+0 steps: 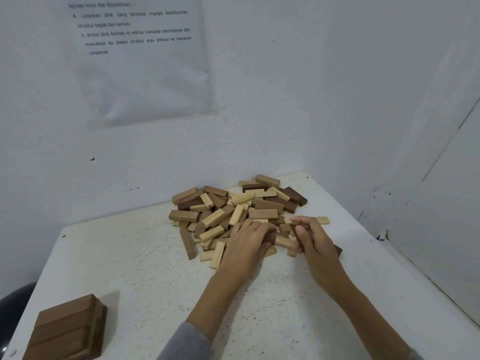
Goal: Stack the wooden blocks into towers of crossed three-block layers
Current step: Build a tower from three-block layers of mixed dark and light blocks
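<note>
Stack (65,331): near left on the table (155,281), well apart from the pile. Your carries are long, so a loose hold could drop blocks.
Pile (233,211): far centre and tangled. If you pull a buried block, others may scatter toward the right edge.
Left hand (246,242): at the pile's near edge, fingers curled on a dark block (269,237).
Right hand (314,240): just right of it, fingers curled. Whether it holds anything can't be told.
</note>
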`<state>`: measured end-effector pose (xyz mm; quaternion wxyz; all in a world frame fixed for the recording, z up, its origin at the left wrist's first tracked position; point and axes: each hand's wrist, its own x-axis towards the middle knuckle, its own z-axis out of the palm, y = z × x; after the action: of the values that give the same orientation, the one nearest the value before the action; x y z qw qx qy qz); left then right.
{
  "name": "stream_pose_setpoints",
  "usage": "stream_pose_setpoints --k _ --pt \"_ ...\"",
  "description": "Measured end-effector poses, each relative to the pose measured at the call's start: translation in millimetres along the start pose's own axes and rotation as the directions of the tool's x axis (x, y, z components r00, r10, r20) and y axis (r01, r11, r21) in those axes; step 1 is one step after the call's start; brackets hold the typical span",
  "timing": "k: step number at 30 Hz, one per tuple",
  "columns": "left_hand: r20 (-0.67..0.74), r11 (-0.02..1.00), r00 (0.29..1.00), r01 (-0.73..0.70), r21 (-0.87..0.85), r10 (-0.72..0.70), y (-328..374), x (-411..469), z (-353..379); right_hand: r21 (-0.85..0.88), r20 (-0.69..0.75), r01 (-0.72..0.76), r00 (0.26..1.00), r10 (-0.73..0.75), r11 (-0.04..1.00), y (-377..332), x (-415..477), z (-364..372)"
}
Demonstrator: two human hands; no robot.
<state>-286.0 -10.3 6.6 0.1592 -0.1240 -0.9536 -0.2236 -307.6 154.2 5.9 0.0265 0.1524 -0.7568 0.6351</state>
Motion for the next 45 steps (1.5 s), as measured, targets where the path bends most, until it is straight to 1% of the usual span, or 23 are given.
stream_pose_setpoints --k 3,6,8,10,11,15,17,19,22,25,28,30,32,34,36,38,42,43,44,45 --pt "0.006 1.0 1.0 -0.012 -0.009 0.012 -2.6 1.9 -0.3 -0.014 -0.03 0.016 0.999 -0.016 1.0 3.5 3.0 0.8" --pt "0.033 0.996 0.999 -0.014 -0.088 0.017 -6.0 -3.6 -3.2 0.005 -0.015 -0.009 1.0 0.009 1.0 2.5 7.9 2.6" --pt "0.064 0.993 0.998 0.005 -0.122 0.003 -9.9 -4.7 -11.3 -0.028 0.0 -0.001 1.0 0.001 1.0 0.9 13.3 4.6" --pt "0.052 0.993 0.998 -0.014 -0.12 0.021 -13.2 -3.5 -18.8 -0.079 0.022 0.01 1.0 -0.008 0.997 -1.3 21.2 6.4" --pt "0.028 0.989 1.0 0.015 -0.149 -0.011 -14.2 -1.6 -23.3 -0.099 0.039 0.014 0.999 -0.01 0.995 -2.5 25.5 7.3" --pt "-0.082 0.977 0.985 0.136 -0.163 -0.151 -18.7 5.1 -30.6 -0.141 0.084 0.029 0.996 -0.018 0.99 -7.8 44.3 10.2" --pt "-0.106 0.95 0.972 0.177 -0.258 -0.21 -20.8 6.8 -34.7 -0.133 0.071 0.032 0.997 -0.022 0.991 -10.3 56.9 12.7" --pt "-0.114 0.916 0.96 0.202 -0.348 -0.255 -23.2 10.3 -35.8 -0.19 0.049 0.023 0.999 -0.014 0.982 -11.8 73.2 15.7" --pt "-0.161 0.873 0.919 0.271 -0.405 -0.36 -28.1 17.0 -36.8 -0.362 0.052 0.006 0.999 0.013 0.932 -11.3 100.7 18.1" --pt "-0.225 0.829 0.864 0.313 -0.463 -0.451 -33.4 25.4 -40.8 -0.435 0.096 0.018 0.995 0.026 0.9 -10.9 128.1 20.4" --pt "-0.29 0.81 0.809 0.341 -0.476 -0.511 -42.3 33.6 -44.4 -0.534 0.166 0.078 0.986 0.014 0.842 -7.1 153.2 29.4" --pt "-0.315 0.783 0.782 0.325 -0.53 -0.538 -46.4 38.6 -48.0 -0.593 0.21 0.127 0.978 0.001 0.795 -2.7 166.6 39.1" --pt "-0.295 0.724 0.759 0.317 -0.612 -0.581 -48.6 41.1 -52.4 -0.644 0.253 0.168 0.967 0.001 0.746 -0.1 176.5 48.4" --pt "-0.277 0.686 0.748 0.309 -0.658 -0.603 -50.2 41.5 -56.0 -0.695 0.299 0.216 0.954 0.002 0.686 0.8 182.9 56.4" --pt "-0.269 0.668 0.74 0.311 -0.676 -0.616 -51.2 40.8 -58.3 -0.724 0.335 0.245 0.942 0.018 0.644 3.2 188.2 62.4" --pt "-0.271 0.652 0.724 0.314 -0.69 -0.635 -50.5 39.8 -60.1 -0.738 0.354 0.257 0.935 0.033 0.624 6.8 192.5 66.4" --pt "-0.24 0.617 0.71 0.336 -0.712 -0.662 -50.7 34.1 -59.4 -0.763 0.394 0.309 0.919 0.029 0.568 10.4 194.5 70.5" --pt "-0.235 0.61 0.707 0.338 -0.716 -0.667 -51.1 32.3 -59.0 -0.753 0.401 0.322 0.916 0.012 0.575 10.6 193.3 70.9" --pt "-0.233 0.605 0.704 0.338 -0.721 -0.671 -51.2 30.6 -58.8 -0.719 0.395 0.32 0.918 -0.015 0.618 10.4 191.1 70.8" --pt "-0.231 0.598 0.699 0.338 -0.727 -0.677 -50.4 29.1 -59.4 -0.661 0.374 0.306 0.926 -0.052 0.685 9.7 188.4 70.7"
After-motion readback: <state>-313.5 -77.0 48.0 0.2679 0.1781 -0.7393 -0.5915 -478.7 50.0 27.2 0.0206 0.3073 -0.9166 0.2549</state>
